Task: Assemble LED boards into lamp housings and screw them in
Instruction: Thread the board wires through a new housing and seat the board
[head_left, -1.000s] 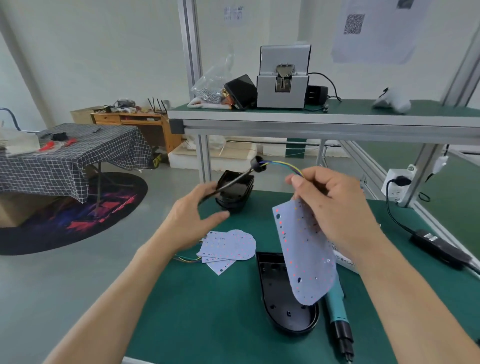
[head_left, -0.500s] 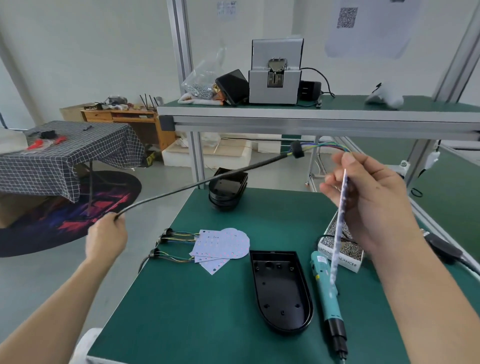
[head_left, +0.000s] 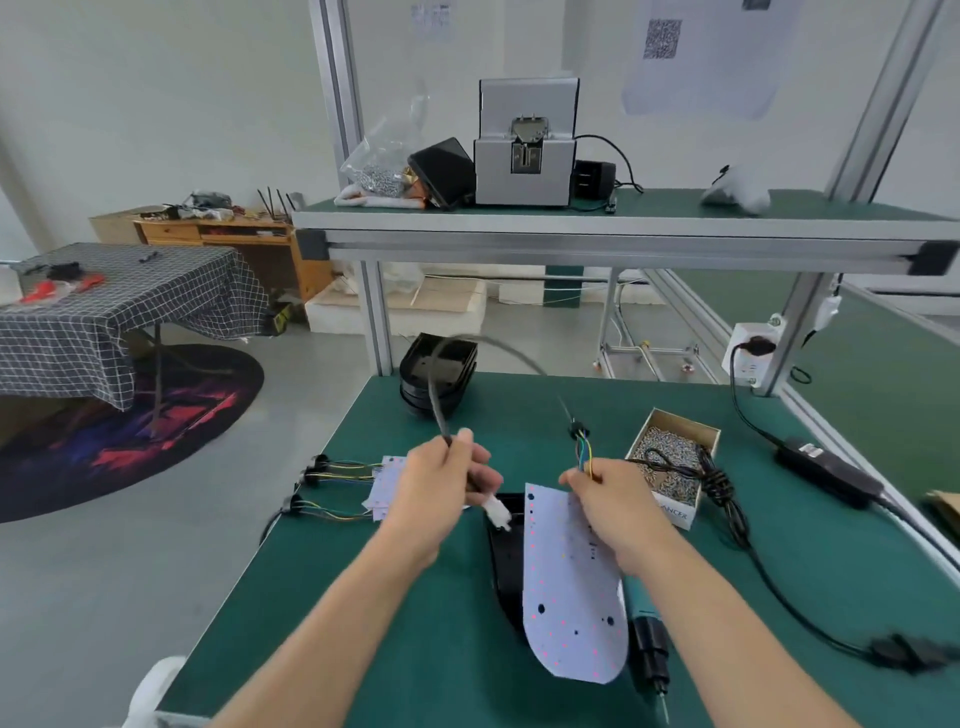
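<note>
Two hands are held over the green worktop (head_left: 395, 597). A black cable (head_left: 435, 387) is pinched in the grip of the left hand (head_left: 434, 496), its white connector (head_left: 497, 514) hanging below. The coloured wires (head_left: 584, 452) of an LED board (head_left: 569, 587) are pinched by the right hand (head_left: 618, 506); the board hangs tilted above a black lamp housing (head_left: 506, 561) lying on the worktop, beside a teal screwdriver (head_left: 644, 629).

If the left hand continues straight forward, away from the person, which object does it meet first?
Probably the stack of black housings at the table's far edge; the left hand points roughly there, gripping the black cable. Depth is unclear.
</note>
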